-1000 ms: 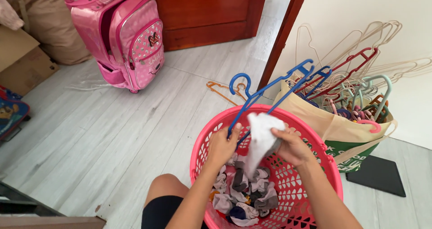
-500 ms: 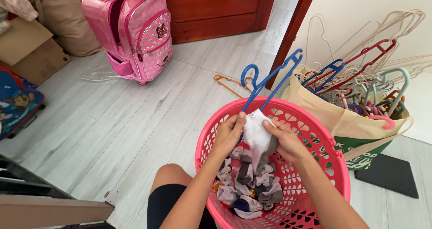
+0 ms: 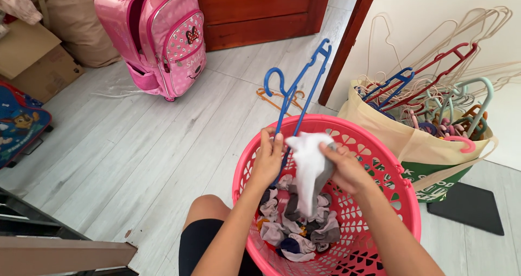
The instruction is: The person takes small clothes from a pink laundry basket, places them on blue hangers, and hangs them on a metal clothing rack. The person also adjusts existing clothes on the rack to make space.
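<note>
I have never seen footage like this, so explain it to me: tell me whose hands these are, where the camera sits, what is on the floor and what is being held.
There is no machine here. The camera is worn on a person's head and looks down, so the two bare arms are that person's own. The left hand grips a blue plastic clothes hanger. The right hand holds a white and grey piece of clothing against the hanger. Below them stands a pink laundry basket with more small clothes inside. On the pale wooden floor are a pink wheeled backpack, a cardboard box and a cloth bag full of hangers.
</note>
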